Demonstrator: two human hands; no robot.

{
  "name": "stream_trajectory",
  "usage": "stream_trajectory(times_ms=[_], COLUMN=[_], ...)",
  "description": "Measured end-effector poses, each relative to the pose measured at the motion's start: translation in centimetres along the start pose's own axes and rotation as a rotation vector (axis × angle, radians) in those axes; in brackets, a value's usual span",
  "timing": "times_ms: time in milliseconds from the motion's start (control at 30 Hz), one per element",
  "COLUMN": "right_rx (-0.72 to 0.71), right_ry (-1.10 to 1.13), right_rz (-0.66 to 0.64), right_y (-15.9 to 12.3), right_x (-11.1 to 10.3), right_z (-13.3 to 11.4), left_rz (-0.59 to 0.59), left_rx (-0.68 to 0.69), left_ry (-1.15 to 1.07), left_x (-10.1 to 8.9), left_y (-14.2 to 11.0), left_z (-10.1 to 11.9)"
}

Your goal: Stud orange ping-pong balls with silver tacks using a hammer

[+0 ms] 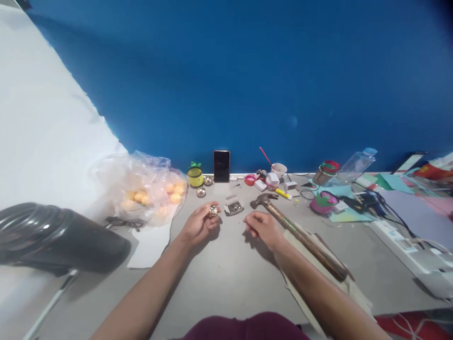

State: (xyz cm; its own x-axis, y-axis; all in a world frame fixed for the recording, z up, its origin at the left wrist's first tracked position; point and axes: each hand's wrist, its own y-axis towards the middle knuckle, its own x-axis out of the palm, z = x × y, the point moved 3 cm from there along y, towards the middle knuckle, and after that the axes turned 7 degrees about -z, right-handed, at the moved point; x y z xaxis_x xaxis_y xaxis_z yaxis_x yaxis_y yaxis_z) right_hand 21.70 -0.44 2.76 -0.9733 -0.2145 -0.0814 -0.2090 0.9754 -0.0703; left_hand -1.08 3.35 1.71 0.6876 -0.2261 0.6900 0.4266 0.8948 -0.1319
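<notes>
My left hand (200, 223) is closed around a small ball with a gold and dark pattern (213, 211), held up just above the table. To its right, my right hand (261, 225) hovers with its fingers pinched together; whatever may be between the fingertips is too small to make out. Between the hands and slightly farther back sits a small open box (234, 208) with tiny metal pieces in it. Beyond my left hand lie two similar shiny round pieces, the nearer one (201, 192) and the farther one (208, 181).
A hammer (300, 236) lies on a cloth by my right forearm. A phone (222, 166) leans against the blue wall. On the left are a bag of orange fruit (141, 189) and a large dark bottle (63, 238). A power strip (406, 255) with cables lies right.
</notes>
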Motion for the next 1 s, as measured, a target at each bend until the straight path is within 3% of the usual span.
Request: stream_trajectory(times_ms=[100, 167, 233, 300, 400, 500, 600, 767, 1000], right_rx=[0.040, 0.037, -0.052, -0.150, -0.222, -0.190, -0.207, -0.345, -0.477], right_ry=[0.202, 0.164, 0.065, -0.004, 0.026, 0.021, -0.008, -0.222, -0.450], right_rz=[-0.162, -0.300, -0.318, -0.245, -0.089, 0.039, 0.114, 0.066, -0.132], right_y=[-2.3, -3.3, -3.2, -1.7, 1.7, 4.4, 5.1, 4.5, 4.1], right_x=[0.9, 1.3, 1.5, 1.8, 2.7, 3.7, 4.2, 4.1, 4.6], right_z=[-3.9, -7.0, -9.5, -10.5, -8.5, -4.1, -0.3, 1.2, 0.4], left_rz=[0.028, 0.059, 0.083, 0.076, 0.039, 0.061, 0.113, 0.152, 0.044], left_rx=[-0.015, -0.037, -0.051, -0.043, 0.001, 0.065, 0.087, 0.090, 0.022], left_ry=[-0.010, -0.030, -0.028, -0.004, 0.081, 0.188, 0.250, 0.313, 0.414], left_x=[0.6, 1.0, 1.3, 1.7, 2.1, 1.9, 1.5, 1.2, 1.2], left_y=[-0.3, -0.5, -0.6, -0.7, -0.8, -0.9, -1.0, -0.9, -0.6], left_z=[1.1, 1.6, 1.9, 2.1, 2.3, 2.1, 1.4, -0.4, -2.3])
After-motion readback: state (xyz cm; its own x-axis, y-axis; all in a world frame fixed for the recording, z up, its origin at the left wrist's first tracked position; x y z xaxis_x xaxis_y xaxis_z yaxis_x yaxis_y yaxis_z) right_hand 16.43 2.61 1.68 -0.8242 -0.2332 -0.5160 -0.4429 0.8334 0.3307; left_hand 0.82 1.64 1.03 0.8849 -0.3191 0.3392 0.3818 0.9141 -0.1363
